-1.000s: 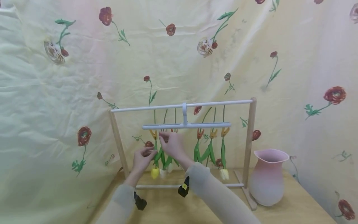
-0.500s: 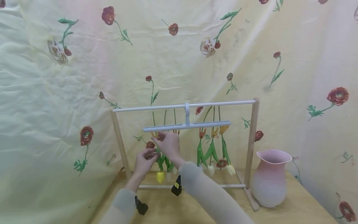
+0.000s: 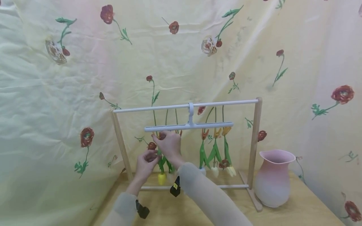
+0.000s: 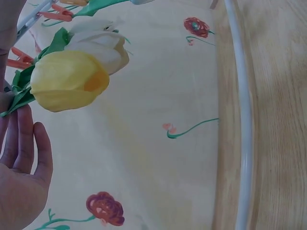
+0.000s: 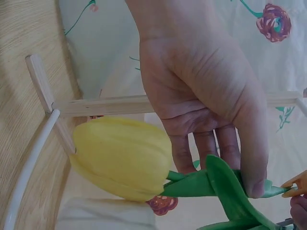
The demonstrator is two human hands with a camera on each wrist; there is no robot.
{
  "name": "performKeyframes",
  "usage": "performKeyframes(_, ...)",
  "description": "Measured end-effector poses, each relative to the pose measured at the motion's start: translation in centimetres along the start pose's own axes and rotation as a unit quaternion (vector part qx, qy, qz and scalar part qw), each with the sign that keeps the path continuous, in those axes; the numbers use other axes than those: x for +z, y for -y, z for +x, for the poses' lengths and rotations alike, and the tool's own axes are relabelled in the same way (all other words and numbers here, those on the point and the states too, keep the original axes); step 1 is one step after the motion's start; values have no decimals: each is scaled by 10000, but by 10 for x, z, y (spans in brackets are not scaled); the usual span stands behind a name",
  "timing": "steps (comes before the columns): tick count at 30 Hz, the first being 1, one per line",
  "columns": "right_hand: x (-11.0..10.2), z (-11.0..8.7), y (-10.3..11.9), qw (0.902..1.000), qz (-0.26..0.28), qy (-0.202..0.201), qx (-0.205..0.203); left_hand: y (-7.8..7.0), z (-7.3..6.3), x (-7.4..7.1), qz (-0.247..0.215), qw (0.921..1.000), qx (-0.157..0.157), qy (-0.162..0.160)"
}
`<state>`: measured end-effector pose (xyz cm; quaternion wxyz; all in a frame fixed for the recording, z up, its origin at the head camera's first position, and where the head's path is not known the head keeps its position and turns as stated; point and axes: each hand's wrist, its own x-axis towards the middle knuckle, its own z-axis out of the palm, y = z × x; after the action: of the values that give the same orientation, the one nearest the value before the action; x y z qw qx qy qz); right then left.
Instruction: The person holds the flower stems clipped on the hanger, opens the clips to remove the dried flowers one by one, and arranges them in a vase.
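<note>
From the blue-grey clip hanger point(image 3: 203, 126), artificial tulips hang upside down, held by orange clips. My left hand point(image 3: 145, 162) pinches the green stem and leaf of the leftmost one, a yellow tulip point(image 3: 161, 179). In the right wrist view this yellow tulip point(image 5: 122, 158) points down, with the left thumb on its leaf. Above it, under the hanger's left end, my right hand point(image 3: 170, 145) pinches an orange clip point(image 5: 293, 186), which shows at the edge of the right wrist view. White tulips point(image 4: 108, 50) hang close behind the yellow one.
The hanger hooks over the white top bar point(image 3: 226, 103) of a wooden rack point(image 3: 255, 144). A pink and white vase point(image 3: 272, 182) stands right of the rack on the wooden table point(image 3: 209, 213). A flowered cloth point(image 3: 181, 62) covers the wall behind.
My right hand has moved left onto the leftmost clip. The left hand has shifted slightly right, and the yellow tulip with it. The rightmost tulip has swung a little.
</note>
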<state>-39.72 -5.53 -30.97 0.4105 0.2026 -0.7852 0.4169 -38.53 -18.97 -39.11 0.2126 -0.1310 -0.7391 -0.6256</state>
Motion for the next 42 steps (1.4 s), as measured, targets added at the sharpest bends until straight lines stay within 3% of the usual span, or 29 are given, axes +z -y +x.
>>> performKeyframes(10, -1, 0, 3, 9997, -68, 205, -73, 0, -3, -1, 12, 10000, -82, -1)
performKeyframes(17, -4, 3, 2, 9995, -51, 203, -223, 5, -11, -12, 316, 9995, 41, -29)
performKeyframes(23, -4, -1, 4, 9994, 107, 328, -5, 16, -30, -29, 667, 9974, 117, -256)
performKeyframes(27, -5, -3, 3, 9989, 206, 393, 121, 23, -45, -38, 997, 9938, -2, -488)
performKeyframes(31, -6, -4, 0, 9990, 182, 355, 197, 32, -69, -37, 878, 9924, 59, -855)
performKeyframes(35, -8, -3, -1, 9989, 213, 332, 234, 32, -100, -31, 823, 9841, 772, -1374)
performKeyframes(38, -7, -3, 1, 9986, 304, 353, 246, 30, -122, -34, 884, 9680, 1785, -1526)
performKeyframes(40, -6, -3, 4, 9986, 312, 360, 209, 28, -135, -38, 749, 9551, 2526, -1356)
performKeyframes(42, -6, -2, 5, 9986, 292, 388, 188, 27, -144, -40, 416, 9391, 3278, -945)
